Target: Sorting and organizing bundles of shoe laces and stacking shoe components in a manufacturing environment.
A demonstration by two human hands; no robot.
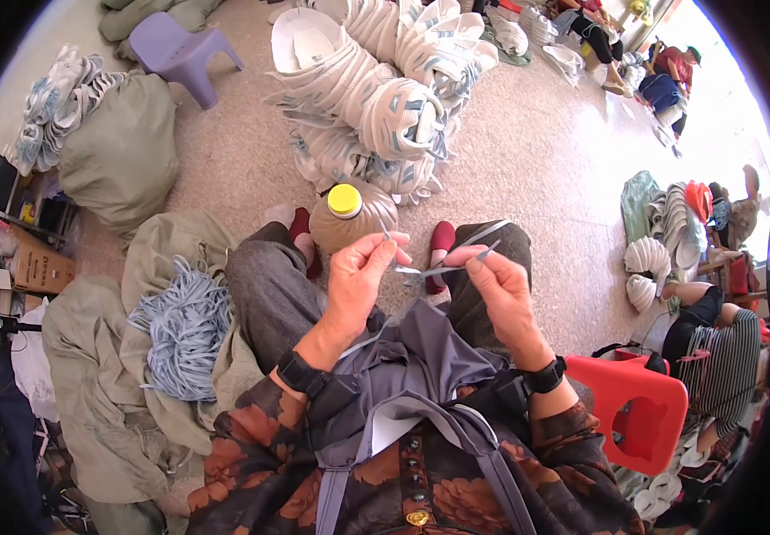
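Note:
My left hand [360, 278] is raised above my lap, thumb and forefinger pinched on a grey-blue shoelace [419, 271]. Opposite it, my right hand [498, 283] pinches the same lace, and a short end sticks up past its fingertips. Between the two hands the lace runs slack with a small bend; whether it is knotted I cannot tell. More lace trails over my knee and down across the grey apron [430, 357] on my lap. A heap of light blue shoelaces [184, 330] lies on cloth to my left.
Stacked white and blue shoes [376, 98] stand ahead, behind a large bottle [356, 223] with a yellow cap. A purple chair [180, 53] is at far left, near a full green sack [122, 152]. A red chair [635, 415] stands right; other people sit along that side.

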